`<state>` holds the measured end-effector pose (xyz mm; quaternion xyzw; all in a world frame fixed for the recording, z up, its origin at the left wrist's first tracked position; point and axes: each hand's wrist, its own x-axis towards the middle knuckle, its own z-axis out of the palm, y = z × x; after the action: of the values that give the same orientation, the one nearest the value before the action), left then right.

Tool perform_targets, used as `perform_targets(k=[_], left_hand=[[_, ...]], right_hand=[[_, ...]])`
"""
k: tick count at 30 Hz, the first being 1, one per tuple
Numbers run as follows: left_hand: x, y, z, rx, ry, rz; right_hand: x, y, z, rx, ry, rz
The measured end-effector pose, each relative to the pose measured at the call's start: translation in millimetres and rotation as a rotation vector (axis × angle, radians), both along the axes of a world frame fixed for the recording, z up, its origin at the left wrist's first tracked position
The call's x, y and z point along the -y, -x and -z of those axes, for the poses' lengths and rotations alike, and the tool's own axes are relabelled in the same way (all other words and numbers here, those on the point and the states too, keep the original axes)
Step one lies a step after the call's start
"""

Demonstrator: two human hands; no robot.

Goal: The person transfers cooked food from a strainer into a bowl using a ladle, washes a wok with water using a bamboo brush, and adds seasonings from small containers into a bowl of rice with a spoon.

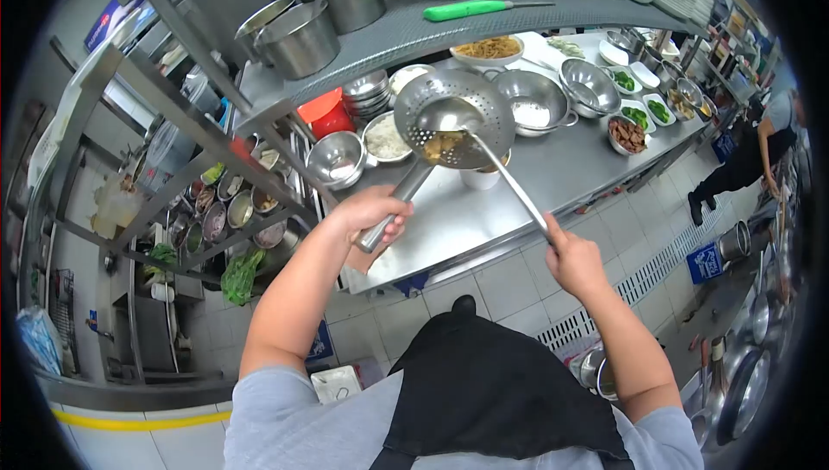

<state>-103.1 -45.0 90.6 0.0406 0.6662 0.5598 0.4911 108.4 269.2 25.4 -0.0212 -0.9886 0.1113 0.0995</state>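
Note:
My left hand is closed round the handle of a perforated metal strainer, which I hold out over the steel counter. Some yellowish-brown food lies in the strainer. In my right hand is the long handle of a ladle; its bowl sits inside the strainer, over part of the food. Below the strainer a white container stands on the counter, partly hidden. Close to the strainer's left are a bowl of white rice-like food and a steel bowl.
A steel counter runs across the front, with steel bowls, a bowl of brown meat and dishes of greens. The shelf above carries pots, a green-handled tool and stacked plates. Another person stands at the right.

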Motion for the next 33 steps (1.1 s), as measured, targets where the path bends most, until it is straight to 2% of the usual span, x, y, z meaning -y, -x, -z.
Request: perform_targets(k=[2, 6, 8, 13, 18, 23, 27, 33], left_hand=[[-2, -1, -6, 0.053, -0.106, -0.04], [-6, 4, -9, -0.041, -0.024, -0.103], [-3, 6, -6, -0.041, -0.004, -0.131], [-16, -7, -10, -0.014, 0.028, -0.197], [-39, -26, 8, -0.065, 0.083, -0.31], [-68, -49, 4, -0.203, 0.307, -0.402], [-91, -68, -1, -0.203, 0.36, -0.46], [-109, -80, 11, -0.374, 0.54, -0.561]], right_hand=[[-2, 24, 10, -0.069, 0.041, -0.027], [-24, 36, 21, -0.045, 0.027, -0.091], [-47, 28, 21, 0.044, -0.116, -0.091], [-105, 31, 28, 0.019, -0.207, -0.2], [-160, 49, 37, -0.017, -0.249, -0.318], [-203, 64, 49, -0.035, -0.249, -0.423], [-230, 68, 64, -0.048, -0.239, -0.489], [-254, 76, 70, -0.094, -0.233, -0.529]])
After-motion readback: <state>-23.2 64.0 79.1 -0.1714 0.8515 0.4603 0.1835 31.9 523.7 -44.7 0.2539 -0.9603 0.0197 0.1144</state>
